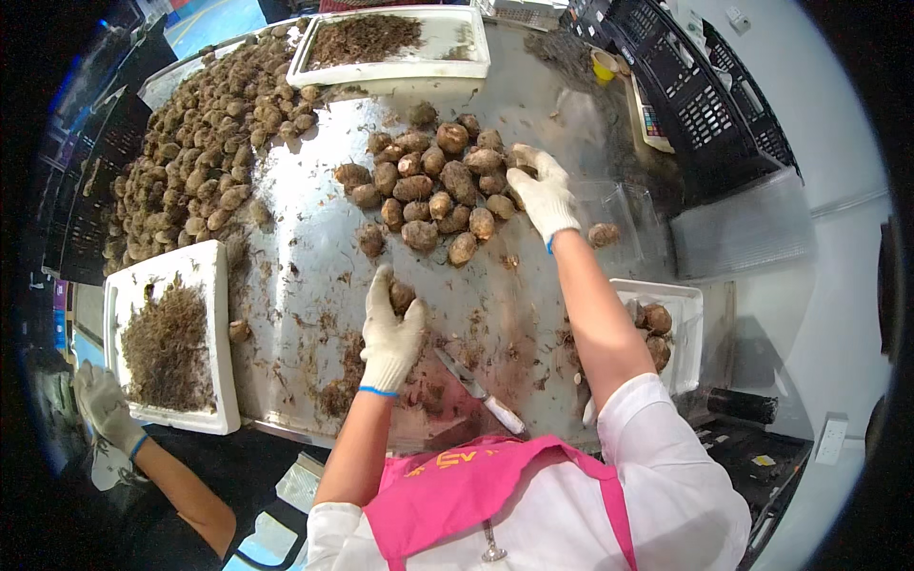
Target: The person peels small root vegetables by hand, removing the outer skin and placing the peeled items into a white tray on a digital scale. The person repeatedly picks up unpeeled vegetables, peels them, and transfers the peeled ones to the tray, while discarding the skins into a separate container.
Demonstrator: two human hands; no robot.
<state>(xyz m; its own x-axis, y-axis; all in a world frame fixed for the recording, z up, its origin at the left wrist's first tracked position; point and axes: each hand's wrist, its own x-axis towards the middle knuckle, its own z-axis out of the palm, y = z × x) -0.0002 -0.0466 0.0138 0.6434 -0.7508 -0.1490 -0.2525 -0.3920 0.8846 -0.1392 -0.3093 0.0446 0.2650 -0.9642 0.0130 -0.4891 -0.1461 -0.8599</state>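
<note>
My left hand (393, 328), in a white knit glove, holds a brown, hairy taro corm (401, 296) between thumb and fingers above the metal table (300, 400). At the right edge of a loose group of taro corms (458, 182) is my right hand (543, 185), gloved too, its fingers curled around one corm that they partly cover. A knife (480, 392) with a pale handle lies on the table to the right of my left wrist. Root fibres and peel scraps are strewn about it.
A large heap of taro (207, 143) covers the far left. White trays (223, 342) (389, 73) hold root fibres; a white tray (689, 342) at right holds corms. Black crates (703, 107) stand at back right. A co-worker's gloved hand (107, 407) is at lower left.
</note>
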